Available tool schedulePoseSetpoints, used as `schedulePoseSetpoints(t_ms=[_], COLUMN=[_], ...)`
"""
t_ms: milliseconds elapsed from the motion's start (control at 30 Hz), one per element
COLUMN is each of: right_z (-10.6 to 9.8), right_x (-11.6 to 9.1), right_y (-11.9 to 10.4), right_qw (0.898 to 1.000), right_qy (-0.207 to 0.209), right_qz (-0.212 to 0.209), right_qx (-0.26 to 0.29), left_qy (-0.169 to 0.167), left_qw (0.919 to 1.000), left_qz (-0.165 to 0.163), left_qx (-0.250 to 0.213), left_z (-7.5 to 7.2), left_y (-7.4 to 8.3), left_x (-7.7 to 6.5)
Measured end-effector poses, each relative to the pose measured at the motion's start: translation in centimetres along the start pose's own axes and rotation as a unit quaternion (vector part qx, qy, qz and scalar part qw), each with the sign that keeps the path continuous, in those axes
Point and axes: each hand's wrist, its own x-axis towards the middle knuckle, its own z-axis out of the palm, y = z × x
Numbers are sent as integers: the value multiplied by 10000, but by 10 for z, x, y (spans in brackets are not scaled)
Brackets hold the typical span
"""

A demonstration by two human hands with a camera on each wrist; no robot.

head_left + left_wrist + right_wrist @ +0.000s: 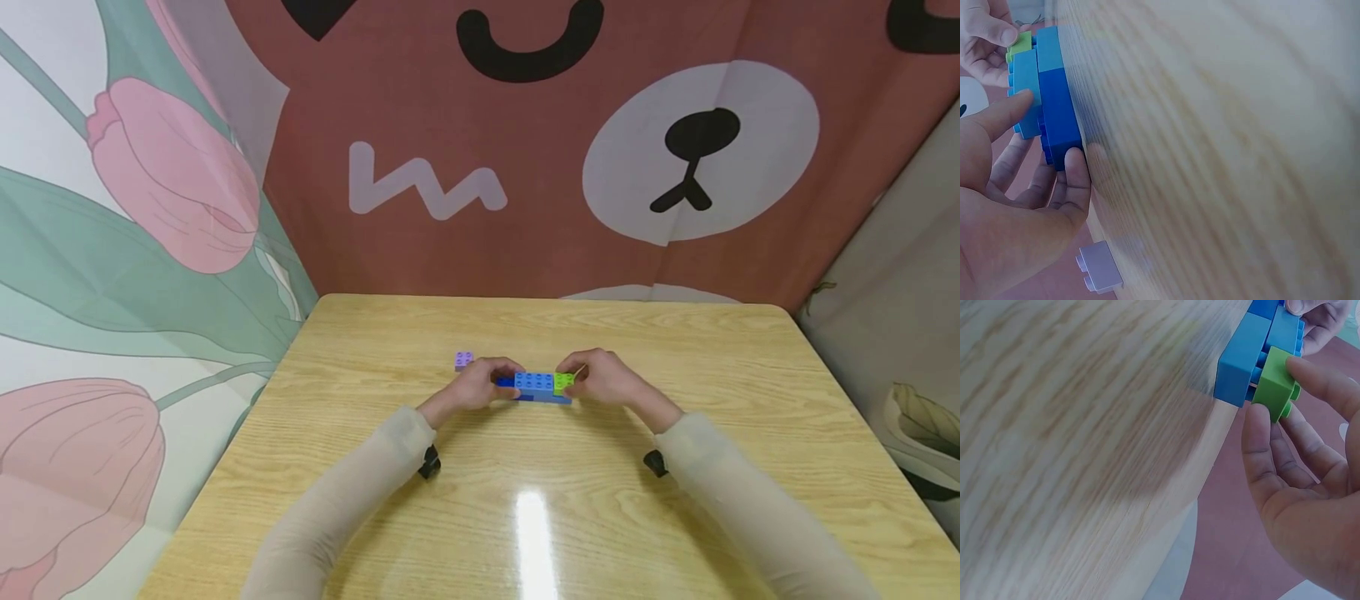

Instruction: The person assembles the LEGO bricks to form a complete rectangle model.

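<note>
Two bricks lie end to end on the table, one dark blue (1059, 103) and one light blue (1241, 356). Across the top of both sits another light blue brick (534, 382). My left hand (480, 384) holds this stack at its left part, thumb against the upper brick and little finger at the dark blue end. At the other end, my right hand (603, 377) pinches a lime green brick (1274, 382) between thumb and fingers. The green brick is over the lower light blue brick's right end, beside the upper one. Studs show in a narrow gap beneath it.
A small purple brick (464, 360) stands on the wooden table (375, 517) behind and left of my left hand. Black wrist devices show under both sleeves. A printed cloth (420, 250) hangs directly behind the table's back edge.
</note>
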Motion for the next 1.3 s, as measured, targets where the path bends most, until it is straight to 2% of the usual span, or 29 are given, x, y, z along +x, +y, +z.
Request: schedulePoseSetpoints(t_ms=[400,933,1300], right_z=[1,3,2], right_x=[2,4,4], right_y=[2,2,3], right_qw=[10000,9999,9999], right_qy=[-25,33,-26], right_qz=[-17,25,-13], right_qx=[-66,-93,-144], left_qy=[-13,-52,-39], left_qw=[10000,10000,10000], left_qz=[65,-77,-6], left_qx=[-31,-10,-29], left_z=[0,0,0], left_y=[-2,-2,-2], left_x=[1,1,2])
